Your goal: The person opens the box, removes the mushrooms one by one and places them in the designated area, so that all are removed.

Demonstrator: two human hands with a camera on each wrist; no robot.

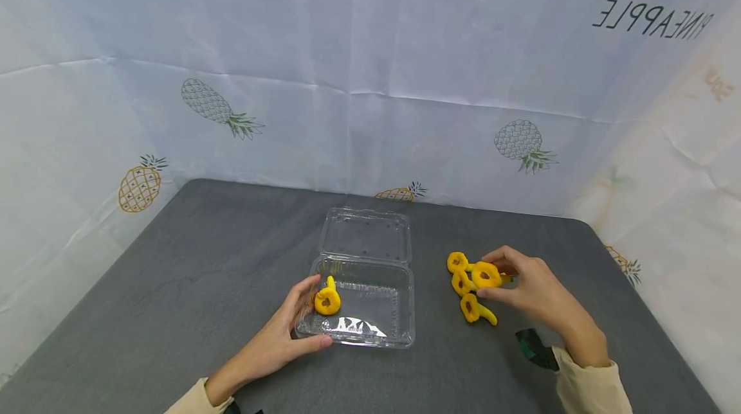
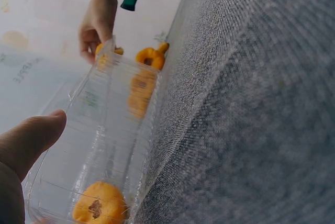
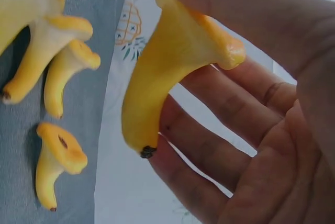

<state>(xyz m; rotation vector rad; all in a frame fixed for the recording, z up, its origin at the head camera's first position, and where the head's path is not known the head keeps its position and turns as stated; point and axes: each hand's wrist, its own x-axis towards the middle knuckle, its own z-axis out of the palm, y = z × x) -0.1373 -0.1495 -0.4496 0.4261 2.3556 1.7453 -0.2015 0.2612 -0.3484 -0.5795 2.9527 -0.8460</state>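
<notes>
My right hand (image 1: 529, 288) pinches a yellow chanterelle mushroom (image 3: 162, 72) by its cap, its curved stem with a dark tip hanging free. Beside that hand, several more chanterelles (image 1: 470, 308) lie on the table, and they show along the left of the right wrist view. My left hand (image 1: 283, 330) grips the left side of a clear plastic clamshell container (image 1: 370, 305), thumb at its front edge and fingers at the left rim. Inside, at the left end, lies one chanterelle (image 1: 327, 301). The hinged lid (image 1: 366, 234) is folded back, away from me.
Dark grey cloth covers the table (image 1: 243, 240). Behind and around it hangs a white curtain (image 1: 347, 131) with pineapple prints. A dark green-and-black band (image 1: 535, 348) is at the right wrist, beside a cream sleeve (image 1: 593, 388).
</notes>
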